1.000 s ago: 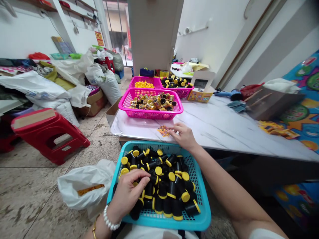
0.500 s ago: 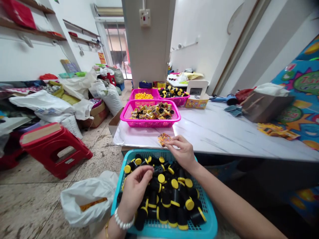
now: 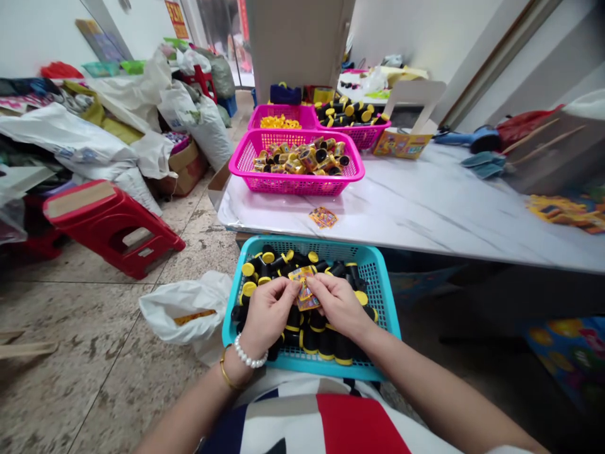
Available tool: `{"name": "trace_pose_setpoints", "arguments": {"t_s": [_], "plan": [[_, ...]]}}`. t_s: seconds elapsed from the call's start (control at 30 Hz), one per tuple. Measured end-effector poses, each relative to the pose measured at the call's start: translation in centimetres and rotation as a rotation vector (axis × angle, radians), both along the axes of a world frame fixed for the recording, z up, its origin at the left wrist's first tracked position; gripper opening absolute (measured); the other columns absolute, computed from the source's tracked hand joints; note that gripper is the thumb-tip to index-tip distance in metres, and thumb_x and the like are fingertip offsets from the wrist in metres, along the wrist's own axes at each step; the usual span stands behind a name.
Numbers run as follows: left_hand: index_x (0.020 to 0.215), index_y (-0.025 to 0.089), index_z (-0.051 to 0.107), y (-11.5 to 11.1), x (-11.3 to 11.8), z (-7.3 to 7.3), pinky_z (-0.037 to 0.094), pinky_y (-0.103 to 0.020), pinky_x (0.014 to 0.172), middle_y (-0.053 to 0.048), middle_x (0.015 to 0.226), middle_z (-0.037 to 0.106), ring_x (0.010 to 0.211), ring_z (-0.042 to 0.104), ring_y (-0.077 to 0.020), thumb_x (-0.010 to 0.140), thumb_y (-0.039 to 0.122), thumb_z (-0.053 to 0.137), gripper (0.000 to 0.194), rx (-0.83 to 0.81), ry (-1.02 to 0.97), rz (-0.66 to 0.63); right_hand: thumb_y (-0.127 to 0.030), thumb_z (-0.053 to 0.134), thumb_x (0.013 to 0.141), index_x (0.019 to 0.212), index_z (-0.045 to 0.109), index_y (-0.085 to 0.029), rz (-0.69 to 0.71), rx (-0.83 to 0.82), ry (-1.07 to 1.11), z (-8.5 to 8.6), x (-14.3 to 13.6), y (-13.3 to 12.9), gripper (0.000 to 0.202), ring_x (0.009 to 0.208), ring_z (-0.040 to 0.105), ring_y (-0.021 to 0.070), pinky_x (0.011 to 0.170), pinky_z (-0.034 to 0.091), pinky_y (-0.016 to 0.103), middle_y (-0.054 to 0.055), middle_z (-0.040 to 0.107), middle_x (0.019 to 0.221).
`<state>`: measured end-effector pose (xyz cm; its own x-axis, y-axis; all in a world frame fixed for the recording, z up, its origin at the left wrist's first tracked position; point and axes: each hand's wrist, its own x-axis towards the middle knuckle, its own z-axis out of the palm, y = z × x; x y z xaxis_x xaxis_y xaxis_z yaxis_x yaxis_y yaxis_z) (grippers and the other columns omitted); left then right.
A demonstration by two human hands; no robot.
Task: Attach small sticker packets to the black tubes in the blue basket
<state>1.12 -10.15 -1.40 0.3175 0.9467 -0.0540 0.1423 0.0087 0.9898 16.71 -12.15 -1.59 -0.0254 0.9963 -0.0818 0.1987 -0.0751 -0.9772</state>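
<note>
A small colourful printed sticker [image 3: 307, 291] is pinched between both hands, over the blue basket. My left hand [image 3: 270, 313] grips its left side between thumb and fingers; my right hand [image 3: 341, 304] grips its right side the same way. Beneath them, the blue basket [image 3: 388, 296] holds many black cylinders with yellow caps [image 3: 326, 345], partly hidden by the hands. On the white table's near edge lies a small pile of similar stickers [image 3: 323, 217].
Behind is a pink basket [image 3: 297, 184] of wrapped cylinders, with two more pink baskets beyond. A white table [image 3: 416, 214] extends right. At left are a red stool [image 3: 113, 221] and an open white bag [image 3: 182, 302] on the floor.
My right hand has come back from the sticker pile to above the blue basket with a sticker. My left hand has met it there and now holds the sticker too. The view has tilted down.
</note>
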Motion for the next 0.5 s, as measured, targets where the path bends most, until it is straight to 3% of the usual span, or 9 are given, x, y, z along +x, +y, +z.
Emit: {"name": "trace_pose_setpoints", "arguments": {"t_s": [0.13,0.27,0.37,0.5], "plan": [[0.078,0.014,0.066,0.1,0.2,-0.4,0.041,-0.021,0.061,0.0,0.071,0.061,0.066,0.051,-0.0113,0.084,0.039,0.06,0.027,-0.044,-0.116,0.053,-0.05,0.047,0.09,0.061,0.049,-0.017,0.03,-0.019,-0.013,-0.7,-0.5,-0.7,0.044,0.052,0.04,0.0091,0.048,0.032,0.022,-0.003,0.045,0.057],[0.076,0.014,0.066,1.4,-0.5,-0.2,0.038,-0.02,0.057,0.002,0.065,0.058,0.06,0.047,-0.0091,0.08,0.038,0.065,0.025,-0.047,-0.166,0.13,-0.049,0.05,0.088,0.06,0.049,-0.017,0.114,0.018,-0.11,0.3,0.4,0.0,0.043,0.053,0.038,0.009,0.049,0.031,0.022,-0.003,0.044,0.058],[0.068,0.014,0.061,2.9,-1.3,0.0,0.034,-0.019,0.053,0.004,0.058,0.052,0.055,0.042,-0.0078,0.08,0.04,0.065,0.029,-0.003,-0.191,0.263,-0.045,0.049,0.09,0.056,0.047,-0.018,0.04,0.223,-0.336,1.6,1.6,3.6,0.044,0.053,0.037,0.0094,0.051,0.029,0.023,-0.004,0.039,0.055],[0.063,0.015,0.054,3.5,-1.6,-0.2,0.03,-0.02,0.051,0.006,0.053,0.046,0.051,0.038,-0.0071,0.081,0.044,0.063,0.035,0.003,-0.201,0.299,-0.037,0.053,0.089,0.057,0.053,-0.018,-0.2,0.586,-0.786,2.5,3.3,11.5,0.038,0.063,0.044,0.0141,0.062,0.034,0.027,0.0,0.049,0.061]]}}
